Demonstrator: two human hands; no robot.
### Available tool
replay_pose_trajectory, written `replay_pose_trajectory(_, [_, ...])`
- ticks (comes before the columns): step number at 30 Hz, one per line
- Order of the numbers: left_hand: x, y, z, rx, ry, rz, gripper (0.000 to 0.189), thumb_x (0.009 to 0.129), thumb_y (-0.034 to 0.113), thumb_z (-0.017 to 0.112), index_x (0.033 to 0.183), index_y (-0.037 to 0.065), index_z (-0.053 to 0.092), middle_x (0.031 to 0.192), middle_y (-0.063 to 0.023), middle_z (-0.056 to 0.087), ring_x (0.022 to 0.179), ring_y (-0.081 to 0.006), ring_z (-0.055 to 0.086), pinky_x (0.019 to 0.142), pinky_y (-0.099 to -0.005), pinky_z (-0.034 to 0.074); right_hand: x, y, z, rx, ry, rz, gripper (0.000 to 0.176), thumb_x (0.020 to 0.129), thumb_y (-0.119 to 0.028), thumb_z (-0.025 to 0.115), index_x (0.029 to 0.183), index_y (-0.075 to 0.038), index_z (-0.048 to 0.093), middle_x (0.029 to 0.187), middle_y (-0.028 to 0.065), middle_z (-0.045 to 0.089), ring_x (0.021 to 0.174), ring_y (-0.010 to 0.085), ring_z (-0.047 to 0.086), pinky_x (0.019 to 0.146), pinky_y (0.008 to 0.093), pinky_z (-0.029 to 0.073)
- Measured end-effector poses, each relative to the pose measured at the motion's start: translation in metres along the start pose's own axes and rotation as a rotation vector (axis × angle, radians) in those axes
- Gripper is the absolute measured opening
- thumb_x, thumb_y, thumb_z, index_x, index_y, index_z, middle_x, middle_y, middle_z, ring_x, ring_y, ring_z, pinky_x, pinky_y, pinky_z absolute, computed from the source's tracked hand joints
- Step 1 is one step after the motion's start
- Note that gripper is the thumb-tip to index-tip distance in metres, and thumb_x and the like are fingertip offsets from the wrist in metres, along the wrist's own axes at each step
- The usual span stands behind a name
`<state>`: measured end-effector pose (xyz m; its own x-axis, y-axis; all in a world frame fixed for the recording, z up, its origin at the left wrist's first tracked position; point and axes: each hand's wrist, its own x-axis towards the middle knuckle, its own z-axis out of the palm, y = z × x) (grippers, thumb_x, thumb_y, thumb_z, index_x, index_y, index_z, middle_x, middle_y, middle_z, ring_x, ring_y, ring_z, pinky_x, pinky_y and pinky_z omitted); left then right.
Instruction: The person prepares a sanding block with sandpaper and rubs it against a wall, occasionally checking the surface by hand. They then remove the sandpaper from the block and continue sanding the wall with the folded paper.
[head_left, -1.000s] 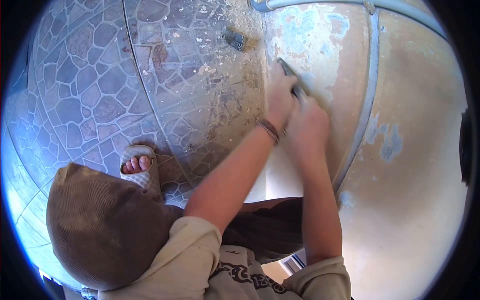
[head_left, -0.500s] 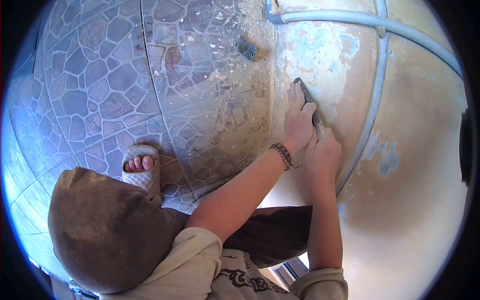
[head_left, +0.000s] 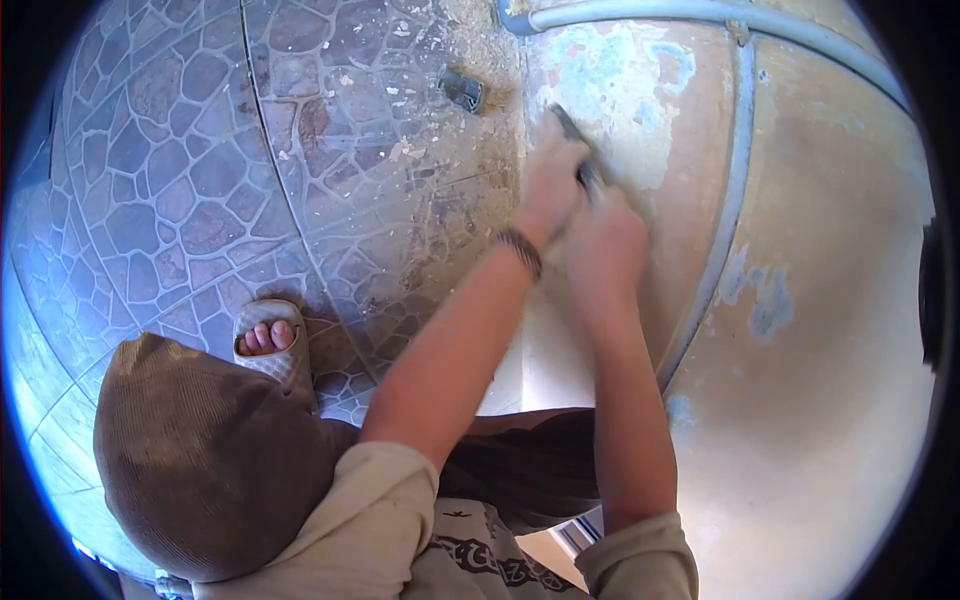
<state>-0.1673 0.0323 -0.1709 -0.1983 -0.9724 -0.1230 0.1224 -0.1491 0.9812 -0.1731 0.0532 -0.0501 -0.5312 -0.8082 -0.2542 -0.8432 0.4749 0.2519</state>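
A dark, narrow scraper (head_left: 570,125) is held against the wall, seen nearly edge-on and slightly blurred. My left hand (head_left: 551,182), below a braided bracelet (head_left: 521,252), is closed on its front part. Behind it, my right hand (head_left: 608,243) wraps around the handle end, most of which is hidden by the fingers. Just beyond the tool, the wall (head_left: 645,140) has a patch of pale blue and white where paint has come off.
Grey-blue pipes (head_left: 735,150) run along the wall. A small dark grey block (head_left: 462,90) lies on the stone-patterned floor (head_left: 215,160) among paint flakes near the wall's base. My sandalled foot (head_left: 270,340) and brown-clothed knee (head_left: 210,460) are at left.
Both hands and the scraper have moved up and left in the view along the wall, blurred by motion. The whole view has also shifted slightly. The grip stays on the tool.
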Motion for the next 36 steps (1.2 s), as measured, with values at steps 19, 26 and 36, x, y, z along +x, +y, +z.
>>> replay_pose_trajectory(19, [0.003, 0.004, -0.006, -0.391, 0.109, -0.287, 0.024, 0.085, 0.020, 0.056, 0.092, -0.001, 0.063, 0.088, -0.0116, 0.063, 0.085, -0.0198, 0.060, 0.077, -0.0330, 0.045, -0.005, -0.018, -0.011, -0.028, -0.085, 0.038, 0.038, 0.093, -0.034, 0.048, 0.091, 0.002, 0.059, 0.085, 0.0248, 0.067, 0.084, 0.0407, 0.065, 0.075, 0.0491, 0.051])
replay_pose_trajectory(26, [0.007, 0.002, -0.011, -0.392, 0.117, -0.220, 0.018, 0.084, 0.013, 0.051, 0.080, -0.003, 0.057, 0.076, -0.0183, 0.054, 0.075, -0.0292, 0.054, 0.073, -0.0368, 0.044, 0.000, -0.026, -0.009, 0.008, -0.087, 0.067, 0.039, 0.093, -0.034, 0.048, 0.093, 0.003, 0.060, 0.087, 0.0256, 0.066, 0.087, 0.0425, 0.064, 0.077, 0.0499, 0.050])
replay_pose_trajectory(36, [0.020, 0.009, -0.025, -0.547, 0.046, -0.584, 0.021, 0.083, 0.020, 0.056, 0.076, 0.000, 0.061, 0.074, -0.0107, 0.060, 0.067, -0.0194, 0.055, 0.064, -0.0343, 0.044, 0.014, -0.038, -0.009, -0.007, -0.083, 0.016, 0.037, 0.092, -0.032, 0.049, 0.090, 0.004, 0.060, 0.085, 0.0256, 0.066, 0.085, 0.0408, 0.065, 0.077, 0.0489, 0.051])
